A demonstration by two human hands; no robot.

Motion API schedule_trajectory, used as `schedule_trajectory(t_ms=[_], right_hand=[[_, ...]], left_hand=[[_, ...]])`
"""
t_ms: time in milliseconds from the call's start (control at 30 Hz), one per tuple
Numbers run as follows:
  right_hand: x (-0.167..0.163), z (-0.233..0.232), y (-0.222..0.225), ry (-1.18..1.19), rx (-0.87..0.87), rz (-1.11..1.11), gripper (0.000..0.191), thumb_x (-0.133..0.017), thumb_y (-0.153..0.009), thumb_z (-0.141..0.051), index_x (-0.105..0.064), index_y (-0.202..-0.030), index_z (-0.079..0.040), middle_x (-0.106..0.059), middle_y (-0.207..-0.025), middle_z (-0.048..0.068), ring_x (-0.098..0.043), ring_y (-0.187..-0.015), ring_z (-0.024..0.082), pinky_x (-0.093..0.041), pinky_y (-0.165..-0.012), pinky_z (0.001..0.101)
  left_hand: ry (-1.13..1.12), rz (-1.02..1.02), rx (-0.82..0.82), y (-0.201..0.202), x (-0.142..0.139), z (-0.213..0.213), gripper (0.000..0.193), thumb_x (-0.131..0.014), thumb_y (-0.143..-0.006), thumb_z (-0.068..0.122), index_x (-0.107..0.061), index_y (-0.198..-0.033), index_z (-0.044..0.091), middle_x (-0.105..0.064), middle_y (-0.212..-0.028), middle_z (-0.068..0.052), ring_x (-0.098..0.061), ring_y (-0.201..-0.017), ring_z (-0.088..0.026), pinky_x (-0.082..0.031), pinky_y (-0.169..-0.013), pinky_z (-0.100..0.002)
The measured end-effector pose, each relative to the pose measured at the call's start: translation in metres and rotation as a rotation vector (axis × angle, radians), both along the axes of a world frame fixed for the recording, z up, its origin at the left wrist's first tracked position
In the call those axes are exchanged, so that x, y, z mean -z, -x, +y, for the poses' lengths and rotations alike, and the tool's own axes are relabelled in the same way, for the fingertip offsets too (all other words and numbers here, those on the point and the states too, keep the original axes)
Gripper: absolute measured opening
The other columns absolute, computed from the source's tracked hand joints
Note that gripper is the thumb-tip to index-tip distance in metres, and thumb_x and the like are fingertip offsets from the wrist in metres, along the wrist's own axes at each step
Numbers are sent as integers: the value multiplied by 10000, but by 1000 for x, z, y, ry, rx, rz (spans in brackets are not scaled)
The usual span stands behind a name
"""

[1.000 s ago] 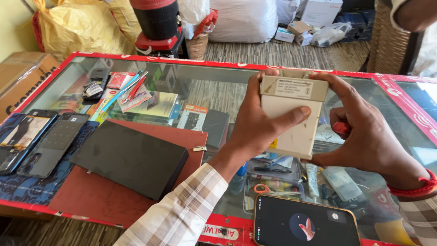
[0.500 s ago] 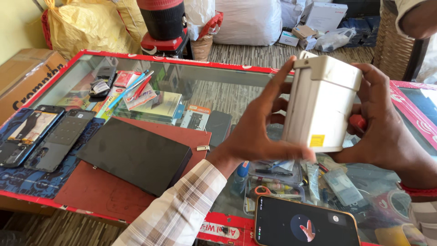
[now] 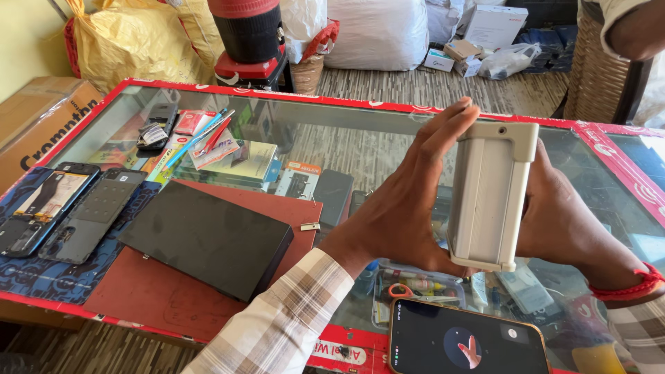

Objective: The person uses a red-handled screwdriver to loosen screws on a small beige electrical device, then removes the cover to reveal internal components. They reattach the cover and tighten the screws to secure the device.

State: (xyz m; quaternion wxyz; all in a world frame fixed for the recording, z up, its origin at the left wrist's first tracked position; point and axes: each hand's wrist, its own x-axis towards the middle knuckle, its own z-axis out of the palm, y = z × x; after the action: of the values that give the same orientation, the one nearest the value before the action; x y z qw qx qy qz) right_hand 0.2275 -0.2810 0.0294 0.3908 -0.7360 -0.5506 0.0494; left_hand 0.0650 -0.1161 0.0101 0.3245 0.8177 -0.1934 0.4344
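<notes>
Both hands, left (image 3: 402,208) and right (image 3: 568,221), clasp an upright off-white plastic box (image 3: 488,197) (ribbed side, flanged ends).

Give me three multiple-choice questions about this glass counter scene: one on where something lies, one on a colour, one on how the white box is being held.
1. Where does the black flat box lie?
A. on the dark red mat
B. on the floor
C. in a hand

2. What colour is the band on the right wrist?
A. green
B. red
C. white

3. How is the white box held?
A. flat on the counter
B. by one hand only
C. upright between the left hand and right hand

Answers: 1 A, it rests on the mat. 2 B, plainly red. 3 C, a palm on each side.
</notes>
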Motion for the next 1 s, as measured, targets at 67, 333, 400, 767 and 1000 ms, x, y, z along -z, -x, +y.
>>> schedule_trajectory(t_ms=[67,333,400,767,1000], right_hand=[[0,-1,1,8,2,21,1179,-926,-505,-213,-335,-1519,-97,-676,-1180,92,-670,-994,151,-562,-787,336],[-4,1,1,40,34,-73,1176,-944,-435,-224,-357,-1442,-71,-692,-1059,116,-690,-888,172,-564,-737,344],[-4,1,2,14,15,-130,1186,-927,-472,-221,-337,-1488,-62,-686,-1094,133,-704,-893,186,-565,-729,346],[-5,0,-1,180,119,-85,1193,-940,-539,-220,-323,-1557,-136,-695,-943,118,-701,-694,213,-573,-659,364],[-9,1,2,129,84,-64,1210,-909,-521,-200,-310,-1571,-152,-722,-955,103,-710,-724,191,-569,-659,354]], left_hand=[[-17,-3,-2,1,1,1,1357,-982,-681,528,-105,-1630,113,-193,-1693,-154,-179,-1583,-326,-246,-1347,-439],[-31,1,5,4,-5,-1,1387,-992,-647,491,-75,-1611,97,-187,-1664,-184,-172,-1600,-364,-250,-1325,-483],[-50,1,-4,5,-6,-2,1397,-996,-641,474,-66,-1607,84,-191,-1658,-189,-171,-1612,-376,-261,-1320,-490],[-32,-3,-29,3,-5,-3,1343,-998,-628,468,-135,-1583,87,-233,-1623,-192,-221,-1540,-388,-339,-1276,-472],[-67,-49,-32,2,-6,-3,1293,-988,-674,470,-144,-1575,87,-266,-1605,-171,-234,-1527,-380,-335,-1275,-480]])
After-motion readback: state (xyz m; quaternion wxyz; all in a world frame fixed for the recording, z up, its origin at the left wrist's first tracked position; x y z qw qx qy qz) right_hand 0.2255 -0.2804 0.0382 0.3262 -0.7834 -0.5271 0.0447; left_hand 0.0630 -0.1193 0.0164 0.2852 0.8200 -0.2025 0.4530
